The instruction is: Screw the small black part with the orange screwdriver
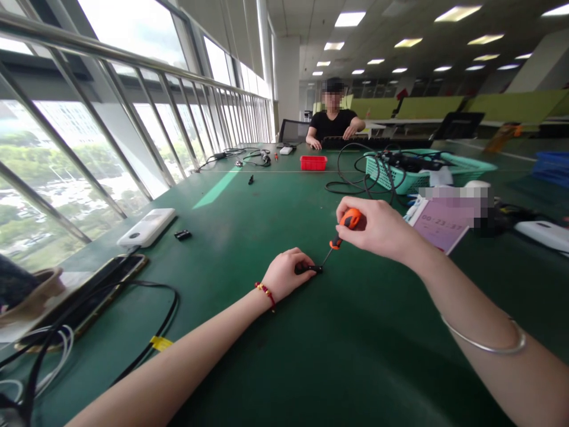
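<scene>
In my right hand (371, 228) is an orange and black screwdriver (351, 219), gripped by its handle. It slants down to the left, and its tip meets or nearly meets the end of a small black part (315, 268). My left hand (288, 271) pinches that part against the green tabletop, thumb and fingers closed around it. Most of the part is hidden by the fingers, so its kind cannot be made out. A small black piece (182, 235) lies farther left on the table, and another dark little piece (251, 179) lies toward the back.
A red tray (313, 163) and a teal basket (400, 178) full of black cables stand farther back. At right is a tablet (440, 222) showing a timer. A white power bank (146, 228), a phone (89, 302) and cables lie left. A person (335, 121) sits opposite.
</scene>
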### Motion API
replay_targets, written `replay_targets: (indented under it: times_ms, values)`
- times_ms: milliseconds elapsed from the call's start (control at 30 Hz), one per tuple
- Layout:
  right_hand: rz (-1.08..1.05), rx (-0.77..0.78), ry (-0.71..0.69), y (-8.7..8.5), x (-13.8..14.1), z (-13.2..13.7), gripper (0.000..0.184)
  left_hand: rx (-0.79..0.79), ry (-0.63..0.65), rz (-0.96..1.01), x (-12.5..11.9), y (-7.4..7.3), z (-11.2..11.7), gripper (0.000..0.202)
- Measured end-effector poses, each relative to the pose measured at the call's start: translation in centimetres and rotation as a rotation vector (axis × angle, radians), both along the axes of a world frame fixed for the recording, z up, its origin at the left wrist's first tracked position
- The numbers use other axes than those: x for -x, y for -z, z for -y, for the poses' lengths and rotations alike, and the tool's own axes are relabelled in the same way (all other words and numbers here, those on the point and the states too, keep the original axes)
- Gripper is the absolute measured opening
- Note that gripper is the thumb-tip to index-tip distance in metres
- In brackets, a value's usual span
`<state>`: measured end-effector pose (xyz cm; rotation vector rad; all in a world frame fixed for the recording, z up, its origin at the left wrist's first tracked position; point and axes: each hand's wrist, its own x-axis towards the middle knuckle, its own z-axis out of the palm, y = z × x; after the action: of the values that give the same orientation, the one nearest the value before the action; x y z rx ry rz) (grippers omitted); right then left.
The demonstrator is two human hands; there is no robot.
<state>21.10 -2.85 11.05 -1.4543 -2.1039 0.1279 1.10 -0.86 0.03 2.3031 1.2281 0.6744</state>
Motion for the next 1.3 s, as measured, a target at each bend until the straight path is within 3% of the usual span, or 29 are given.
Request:
replay_targets:
  times_ms: [133, 267, 400, 500, 633, 767, 867, 1000, 1100, 1233, 1300]
  values:
    - [-0.003, 0.024, 0.015, -0.3, 0.0, 0.2, 0.031, 0.002, 0.004, 0.007, 0.1, 0.1, 0.0, 0.013]
    - [-0.049, 0.047, 0.035, -0.4, 0.3, 0.3, 0.015, -0.003, 0.010, 0.009, 0.0, 0.1, 0.0, 0.013]
    - [-0.097, 0.043, 0.047, 0.1, 0.4, 0.1, 0.015, -0.001, 0.014, 0.002, -0.1, 0.0, -0.2, 0.012]
    - [-0.076, -0.007, 0.091, 0.4, 0.5, -0.1, 0.027, 0.006, 0.011, 0.000, -0.2, 0.0, -0.3, 0.012]
    - [-0.092, -0.007, 0.075, 0.3, 0.6, 0.1, 0.014, 0.007, 0.003, -0.004, -0.2, -0.2, -0.3, 0.012]
    - [-0.059, 0.033, 0.088, 0.0, 0.5, 0.3, 0.014, 0.011, -0.011, -0.016, -0.2, -0.3, -0.2, 0.011]
    - [-0.018, -0.039, 0.157, 0.2, 0.4, 0.3, 0.029, 0.004, -0.007, -0.022, -0.1, -0.1, -0.2, 0.013]
    - [-0.060, -0.050, 0.114, 0.4, 0.5, 0.3, 0.016, -0.018, -0.006, -0.034, 0.0, 0.1, -0.2, 0.012]
    - [-0.087, -0.025, 0.099, 0.5, 0.8, 0.4, 0.019, -0.024, 0.002, -0.032, -0.1, 0.1, -0.2, 0.012]
    - [-0.050, -0.082, 0.192, 0.6, 1.0, 0.4, 0.030, -0.024, 0.004, -0.038, -0.1, 0.1, -0.1, 0.012]
    - [-0.079, -0.076, 0.164, 0.6, 1.0, 0.4, 0.020, -0.023, 0.004, -0.038, -0.1, 0.1, 0.0, 0.012]
